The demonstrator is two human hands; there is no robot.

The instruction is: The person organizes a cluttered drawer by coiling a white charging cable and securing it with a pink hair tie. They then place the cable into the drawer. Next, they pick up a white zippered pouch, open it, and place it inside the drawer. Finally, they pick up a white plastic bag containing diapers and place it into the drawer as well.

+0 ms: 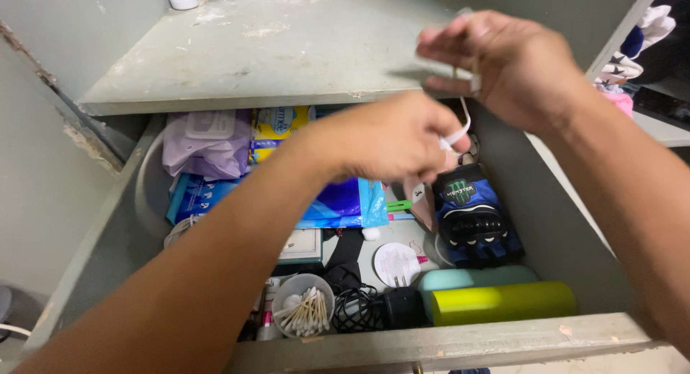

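Note:
My left hand (392,140) hovers over an open grey drawer (445,341), fingers closed on a thin white cord (460,133). My right hand (510,61) is higher and to the right, pinching the upper end of the same white cord, which loops between the two hands. Directly below the hands lie a blue and black glove (474,216) and a blue plastic packet (345,205).
The drawer holds a purple wipes pack (205,140), a yellow packet (280,126), a cup of cotton swabs (303,313), black cables (359,306), a round white disc (395,262), and teal (474,277) and lime cylinders (503,302). A grey desktop (266,50) sits above.

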